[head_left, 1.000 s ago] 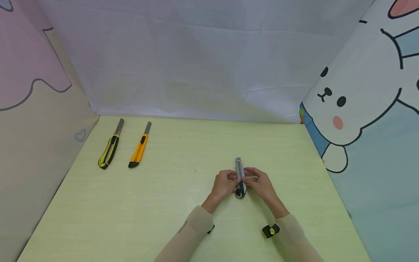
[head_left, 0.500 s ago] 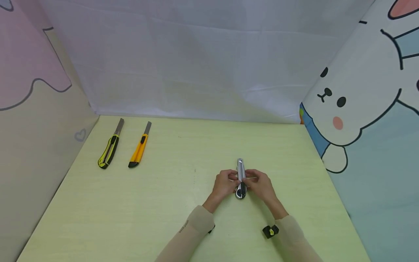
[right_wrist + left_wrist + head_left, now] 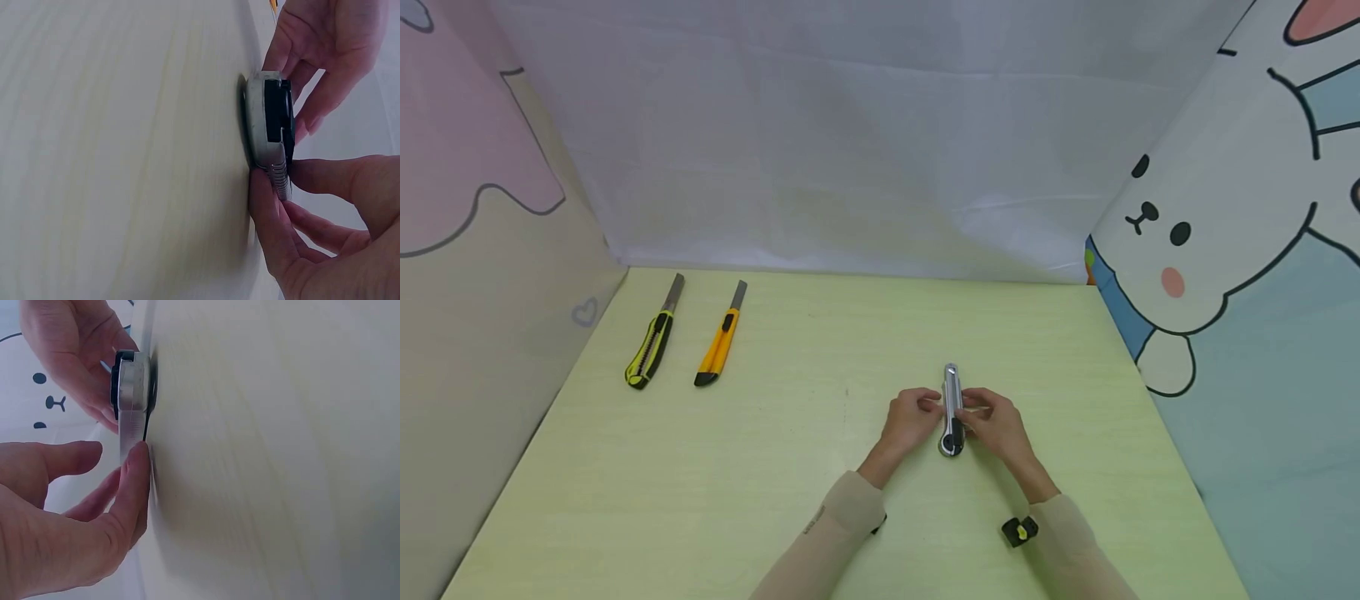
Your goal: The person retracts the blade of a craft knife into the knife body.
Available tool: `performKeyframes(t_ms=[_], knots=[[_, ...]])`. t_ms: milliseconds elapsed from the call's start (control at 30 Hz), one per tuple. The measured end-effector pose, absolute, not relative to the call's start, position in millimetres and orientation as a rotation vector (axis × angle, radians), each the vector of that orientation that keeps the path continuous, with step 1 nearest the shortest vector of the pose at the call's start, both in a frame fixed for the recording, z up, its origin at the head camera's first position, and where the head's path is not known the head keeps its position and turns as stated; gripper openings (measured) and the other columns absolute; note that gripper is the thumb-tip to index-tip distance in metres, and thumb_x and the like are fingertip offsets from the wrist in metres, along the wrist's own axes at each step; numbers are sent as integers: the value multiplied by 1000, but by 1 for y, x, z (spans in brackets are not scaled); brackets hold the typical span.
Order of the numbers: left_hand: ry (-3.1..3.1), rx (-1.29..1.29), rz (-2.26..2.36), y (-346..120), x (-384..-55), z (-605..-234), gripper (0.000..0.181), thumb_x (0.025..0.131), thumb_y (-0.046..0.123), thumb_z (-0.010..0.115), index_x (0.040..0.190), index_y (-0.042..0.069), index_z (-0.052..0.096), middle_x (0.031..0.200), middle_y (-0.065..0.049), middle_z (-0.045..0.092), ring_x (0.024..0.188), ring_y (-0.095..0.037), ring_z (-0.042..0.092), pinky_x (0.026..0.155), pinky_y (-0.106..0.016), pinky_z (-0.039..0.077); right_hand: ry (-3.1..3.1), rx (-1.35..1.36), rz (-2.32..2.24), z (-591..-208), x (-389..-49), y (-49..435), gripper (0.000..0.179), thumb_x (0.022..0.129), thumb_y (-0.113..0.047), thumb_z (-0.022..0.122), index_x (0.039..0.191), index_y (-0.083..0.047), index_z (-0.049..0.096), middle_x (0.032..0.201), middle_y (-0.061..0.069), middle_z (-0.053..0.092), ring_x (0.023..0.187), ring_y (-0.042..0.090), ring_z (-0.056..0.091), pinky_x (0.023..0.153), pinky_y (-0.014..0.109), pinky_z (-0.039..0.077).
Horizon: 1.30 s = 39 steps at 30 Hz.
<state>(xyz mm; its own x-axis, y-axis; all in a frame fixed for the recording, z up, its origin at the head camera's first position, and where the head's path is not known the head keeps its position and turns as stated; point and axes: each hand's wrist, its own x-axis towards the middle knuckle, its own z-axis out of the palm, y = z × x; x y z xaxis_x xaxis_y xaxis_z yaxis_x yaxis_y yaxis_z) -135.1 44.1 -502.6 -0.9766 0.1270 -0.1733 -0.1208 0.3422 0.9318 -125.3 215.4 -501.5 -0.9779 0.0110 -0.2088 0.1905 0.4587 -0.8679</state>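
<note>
A silver utility knife with a black slider (image 3: 952,408) lies near the right of the table in the head view, its rounded black-trimmed end toward me. On its right side my right hand (image 3: 997,427) pinches it; in the right wrist view the thumb (image 3: 322,177) touches the slider side and a finger rests low by the table. My left hand (image 3: 910,423) is on the other side. In the left wrist view its thumb (image 3: 75,457) stands apart from the knife, while a fingertip (image 3: 139,459) is close beside the knife's lower edge; contact is unclear.
Two more utility knives lie at the far left with blades extended: a lime-and-black one (image 3: 651,346) and an orange one (image 3: 718,346). The pale table (image 3: 790,492) meets a white cloth (image 3: 850,150) at the back and printed panels (image 3: 1247,333) at the sides.
The silver knife has shifted slightly right and lies straighter. My left thumb has come off it, and the left hand has drawn a little leftward. The right hand keeps its pinch.
</note>
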Motion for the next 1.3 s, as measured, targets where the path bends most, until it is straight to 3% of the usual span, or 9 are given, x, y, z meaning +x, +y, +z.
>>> performKeyframes(t_ms=[200, 600, 1300], knots=[[2406, 34, 1718, 37, -137, -502, 22, 94, 4, 71, 114, -4, 77, 99, -16, 79, 95, -31, 77, 87, -40, 61, 2535, 192, -1547, -502, -126, 215, 35, 97, 3, 73, 131, 10, 65, 121, 29, 71, 97, 33, 76, 73, 37, 66], [2446, -23, 1685, 19, -144, -502, 19, 98, 8, 70, 113, -2, 78, 98, -11, 77, 93, -24, 73, 87, -38, 59, 2545, 199, -1506, -501, -126, 215, 37, 98, 0, 72, 133, 9, 64, 121, 29, 71, 98, 32, 75, 76, 38, 66], [2498, -49, 1674, -20, -153, -502, 19, 102, 13, 67, 113, 1, 78, 103, -14, 76, 98, -30, 73, 91, -46, 59, 2537, 182, -1521, -503, -125, 215, 37, 98, 0, 72, 133, 10, 64, 120, 28, 70, 96, 29, 74, 75, 37, 66]])
